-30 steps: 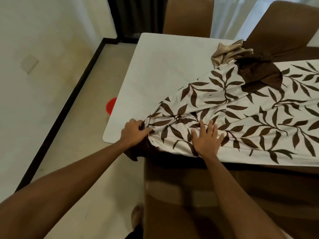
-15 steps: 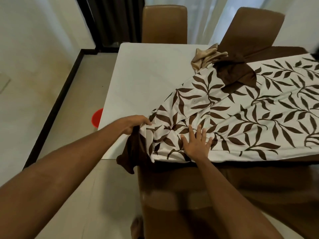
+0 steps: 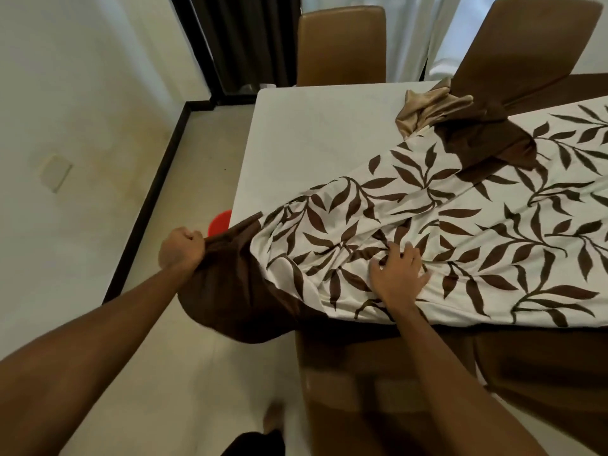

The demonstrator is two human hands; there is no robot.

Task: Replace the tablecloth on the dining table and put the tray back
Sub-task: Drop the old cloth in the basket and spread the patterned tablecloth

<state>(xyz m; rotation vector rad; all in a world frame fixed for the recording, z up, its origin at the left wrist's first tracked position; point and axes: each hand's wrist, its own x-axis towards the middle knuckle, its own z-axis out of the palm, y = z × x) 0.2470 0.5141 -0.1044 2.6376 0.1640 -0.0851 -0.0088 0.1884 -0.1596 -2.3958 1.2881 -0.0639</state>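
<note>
Two chairs [image 3: 342, 44] stand beyond the white table [image 3: 312, 133]; left fingers [image 3: 189, 237] clench the tablecloth [image 3: 460, 232] corner, right fingers [image 3: 408, 256] rest spread on it.

The tablecloth [image 3: 460, 241] runs off the right edge. A red thing [image 3: 219, 222] on the floor [image 3: 184, 373] peeks half-hidden past the table's [image 3: 329, 133] left side; what it is, I cannot tell.
</note>
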